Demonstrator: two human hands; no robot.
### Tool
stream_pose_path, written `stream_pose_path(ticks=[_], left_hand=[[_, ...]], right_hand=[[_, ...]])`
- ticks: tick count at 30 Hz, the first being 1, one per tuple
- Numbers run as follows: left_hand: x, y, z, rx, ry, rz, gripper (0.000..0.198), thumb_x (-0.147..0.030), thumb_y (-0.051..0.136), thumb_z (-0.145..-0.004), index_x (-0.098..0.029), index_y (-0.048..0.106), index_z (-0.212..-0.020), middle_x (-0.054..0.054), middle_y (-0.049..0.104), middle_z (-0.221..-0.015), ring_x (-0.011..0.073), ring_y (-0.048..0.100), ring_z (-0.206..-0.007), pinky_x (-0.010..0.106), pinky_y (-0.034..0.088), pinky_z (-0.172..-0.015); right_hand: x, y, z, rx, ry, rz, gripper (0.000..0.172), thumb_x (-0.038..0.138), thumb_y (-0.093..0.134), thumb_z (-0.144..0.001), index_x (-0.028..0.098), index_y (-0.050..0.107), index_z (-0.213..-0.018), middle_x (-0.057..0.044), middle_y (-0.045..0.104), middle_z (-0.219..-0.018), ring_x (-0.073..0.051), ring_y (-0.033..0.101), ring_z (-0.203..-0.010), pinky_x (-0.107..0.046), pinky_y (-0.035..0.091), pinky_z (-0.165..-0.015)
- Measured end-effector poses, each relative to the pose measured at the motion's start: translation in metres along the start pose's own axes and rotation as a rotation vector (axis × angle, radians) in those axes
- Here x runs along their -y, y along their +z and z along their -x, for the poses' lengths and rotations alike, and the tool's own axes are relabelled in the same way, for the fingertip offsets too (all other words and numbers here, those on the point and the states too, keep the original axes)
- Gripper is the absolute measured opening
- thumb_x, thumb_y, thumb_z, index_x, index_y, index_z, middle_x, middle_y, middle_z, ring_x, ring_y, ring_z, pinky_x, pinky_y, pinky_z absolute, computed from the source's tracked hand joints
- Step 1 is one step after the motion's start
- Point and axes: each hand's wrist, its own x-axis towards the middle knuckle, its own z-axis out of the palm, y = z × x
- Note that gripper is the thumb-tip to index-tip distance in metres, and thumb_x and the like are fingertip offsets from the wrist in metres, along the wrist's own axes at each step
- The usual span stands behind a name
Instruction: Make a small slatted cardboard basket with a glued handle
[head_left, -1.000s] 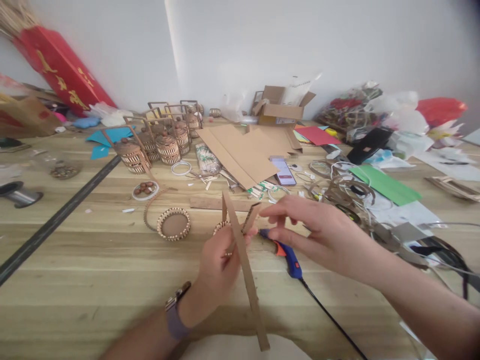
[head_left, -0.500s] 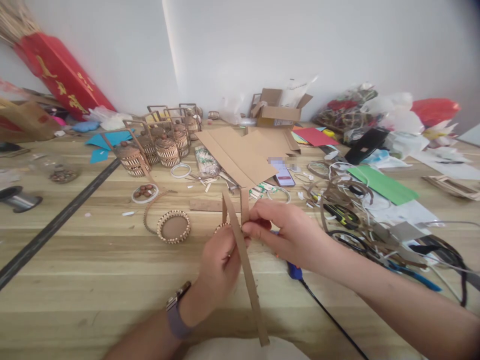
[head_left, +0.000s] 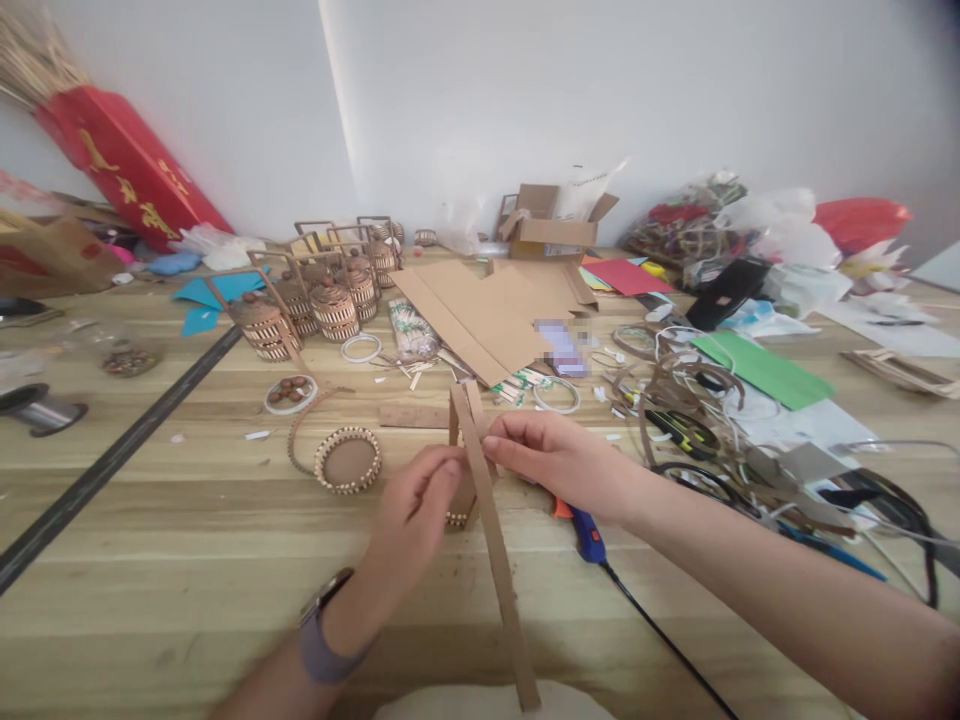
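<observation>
In the centre stands a small round basket (head_left: 456,518) with a beaded rim, mostly hidden behind my hands. A long brown cardboard strip (head_left: 495,550) rises from near my lap and bends over at the top above the basket. My right hand (head_left: 559,458) pinches the strip on the basket's right side. On the left, my left hand (head_left: 420,495) is closed, thumb against fingers, beside the basket's upright; what it grips, if anything, is hidden. A second round piece (head_left: 349,460) with a beaded rim and flat brown base lies to the left.
A blue glue gun (head_left: 589,536) with a cord lies under my right forearm. Finished lidded baskets (head_left: 334,305) stand behind left, near a ring of brown beads (head_left: 291,392). Cardboard sheets (head_left: 480,310) lie ahead; tangled strips, a yellow-black cutter (head_left: 682,430) and green paper (head_left: 761,368) are at right.
My left hand has moved left and off the front of the basket, uncovering part of it. The upright at the right has tilted left toward the long strip, with my right hand following slightly.
</observation>
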Motion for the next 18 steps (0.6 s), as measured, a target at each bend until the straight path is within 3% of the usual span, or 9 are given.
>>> stream_pose_path(ticks=[3, 7, 10, 18], left_hand=[[-0.005, 0.0, -0.006, -0.082, -0.101, 0.017, 0.046, -0.051, 0.039, -0.097, -0.021, 0.056, -0.067, 0.0, 0.056, -0.064, 0.0165, 0.051, -0.063, 0.027, 0.043, -0.057], [-0.014, -0.001, -0.018, -0.013, -0.188, 0.067, 0.045, -0.055, 0.052, -0.09, -0.021, 0.044, -0.06, -0.005, 0.041, -0.055, 0.0118, 0.039, -0.052, 0.024, 0.033, -0.048], [-0.017, -0.003, -0.024, 0.037, -0.218, 0.116, 0.042, -0.05, 0.057, -0.087, -0.02, 0.045, -0.059, -0.006, 0.042, -0.053, 0.0103, 0.039, -0.05, 0.023, 0.031, -0.049], [-0.017, -0.007, -0.025, 0.026, -0.225, 0.134, 0.041, -0.049, 0.057, -0.087, -0.02, 0.049, -0.059, -0.005, 0.046, -0.053, 0.0103, 0.039, -0.051, 0.024, 0.031, -0.05]], right_hand=[[0.001, 0.001, -0.002, 0.026, 0.006, -0.058, 0.031, 0.044, 0.051, -0.089, 0.021, 0.05, -0.069, 0.009, 0.035, -0.055, -0.009, 0.029, -0.049, -0.025, 0.024, -0.048], [-0.004, 0.001, -0.004, 0.027, 0.027, -0.092, 0.035, 0.049, 0.056, -0.087, 0.021, 0.047, -0.067, 0.008, 0.038, -0.058, -0.009, 0.031, -0.052, -0.025, 0.024, -0.049], [-0.008, 0.0, -0.005, 0.023, 0.03, -0.074, 0.037, 0.05, 0.053, -0.088, 0.021, 0.045, -0.066, 0.007, 0.04, -0.06, -0.009, 0.034, -0.054, -0.024, 0.026, -0.05], [-0.008, 0.001, -0.009, 0.068, 0.033, -0.156, 0.035, 0.046, 0.053, -0.088, 0.021, 0.045, -0.066, 0.006, 0.043, -0.061, -0.009, 0.038, -0.057, -0.025, 0.031, -0.055]])
